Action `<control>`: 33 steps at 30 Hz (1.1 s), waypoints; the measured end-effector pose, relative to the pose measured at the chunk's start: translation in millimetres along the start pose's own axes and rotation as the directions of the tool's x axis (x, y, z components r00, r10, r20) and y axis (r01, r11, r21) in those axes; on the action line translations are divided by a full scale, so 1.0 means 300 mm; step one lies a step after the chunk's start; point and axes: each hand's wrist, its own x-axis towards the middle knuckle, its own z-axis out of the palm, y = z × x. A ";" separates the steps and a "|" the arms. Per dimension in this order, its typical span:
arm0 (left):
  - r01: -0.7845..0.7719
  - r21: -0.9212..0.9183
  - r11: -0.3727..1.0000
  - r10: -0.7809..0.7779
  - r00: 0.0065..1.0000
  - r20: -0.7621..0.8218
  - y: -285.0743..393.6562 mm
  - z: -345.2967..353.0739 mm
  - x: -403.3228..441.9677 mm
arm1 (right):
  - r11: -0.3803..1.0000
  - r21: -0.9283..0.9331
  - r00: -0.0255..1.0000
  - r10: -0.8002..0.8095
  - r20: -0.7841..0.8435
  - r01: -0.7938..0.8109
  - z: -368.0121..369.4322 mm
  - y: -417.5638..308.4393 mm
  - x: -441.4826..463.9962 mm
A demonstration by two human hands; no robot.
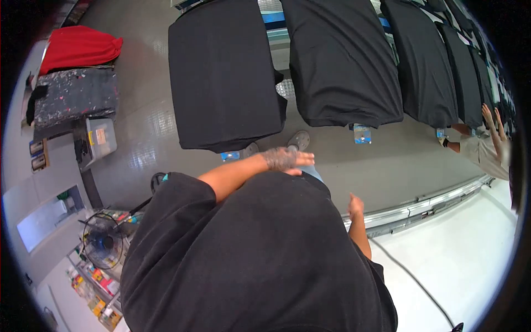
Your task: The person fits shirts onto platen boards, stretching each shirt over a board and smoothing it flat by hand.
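Observation:
My left hand (289,160) is in front of my waist, its fingers stretched out with nothing in them. It is nearest to a black shirt (224,77) spread flat over a board, and apart from it. Down at my side, my right hand (356,206) hangs with no object visible in it; its fingers are too small and foreshortened to make out. Beside the first shirt lies a second black shirt (345,61) on its own board. A blue-taped board tip (362,134) pokes out below it.
More shirt-covered boards (425,61) continue rightward, where another person's hands (494,119) are raised. A metal rail (415,209) runs along the right. On the left are a red cloth (80,47), a speckled dark surface (77,94), a clear bin (102,138) and a fan (104,242).

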 end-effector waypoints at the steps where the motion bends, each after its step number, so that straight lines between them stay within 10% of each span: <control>1: -0.184 0.067 0.981 0.195 0.952 -0.234 -0.047 0.154 0.049 | 0.989 0.039 0.988 0.139 0.068 -0.142 -0.014 -0.014 -0.012; 2: -0.341 0.173 0.924 0.382 0.815 -0.436 -0.069 0.238 0.079 | 0.989 0.034 0.988 0.138 0.073 -0.141 -0.028 -0.027 -0.007; 5: 0.215 -0.077 0.974 -0.228 0.912 -0.340 0.043 -0.156 0.014 | 0.995 0.072 0.991 0.057 0.119 -0.066 -0.057 -0.082 0.027; 7: 0.453 -0.095 0.887 -0.385 0.609 -0.694 -0.078 -0.129 -0.055 | 0.975 0.213 0.995 -0.071 0.065 0.056 -0.075 -0.148 0.054; 9: 0.776 -0.200 0.599 -0.693 0.377 -0.614 -0.257 -0.055 -0.147 | 0.957 0.271 0.990 -0.124 0.072 0.100 -0.100 -0.215 0.063; 15: 0.898 -0.296 0.324 -0.825 0.116 -0.553 -0.232 0.058 -0.218 | 0.937 0.299 0.976 -0.208 0.058 0.182 -0.151 -0.302 0.070; 17: 0.875 -0.281 0.394 -0.792 0.168 -0.587 -0.159 0.121 -0.112 | 0.944 0.281 0.978 -0.198 0.066 0.172 -0.165 -0.286 0.056; 20: 0.231 -0.465 0.855 -0.391 0.876 -0.284 -0.035 -0.026 -0.069 | 0.971 0.213 0.988 -0.129 0.090 0.107 -0.173 -0.214 0.069; 24: 0.208 -0.176 0.962 -0.272 0.784 -0.559 0.010 -0.170 -0.046 | 0.969 0.247 0.992 -0.046 0.121 0.015 -0.196 -0.127 0.065; 30: 0.879 -0.357 0.315 -0.796 0.040 -0.604 -0.396 -0.127 -0.269 | 0.963 0.269 0.997 -0.008 0.074 -0.012 -0.215 -0.195 0.017; 33: 0.876 -0.424 0.230 -0.803 -0.075 -0.591 -0.465 -0.096 -0.312 | 0.962 0.270 0.997 -0.047 0.067 0.027 -0.226 -0.257 0.005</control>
